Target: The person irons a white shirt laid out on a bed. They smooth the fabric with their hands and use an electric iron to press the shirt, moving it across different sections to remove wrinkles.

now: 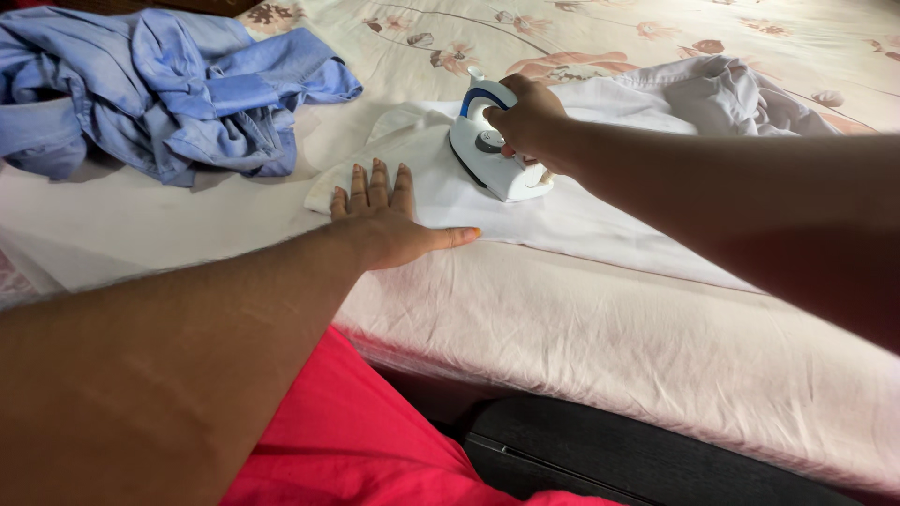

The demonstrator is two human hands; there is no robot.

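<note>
A bedroom in a home: a bed (pixel 656 328) spread with a pale sheet and a cream floral bedcover (pixel 750 47) serves as the ironing surface. A small white-and-blue iron (pixel 492 164) rests on a white garment (pixel 581 220) laid flat, with a crumpled blue shirt (pixel 159 89) heaped nearby on the same bed.

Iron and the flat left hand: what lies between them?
Only smooth white shirt fabric. In the head view nothing else sits between the iron, gripped by the right hand, and the left hand.
</note>
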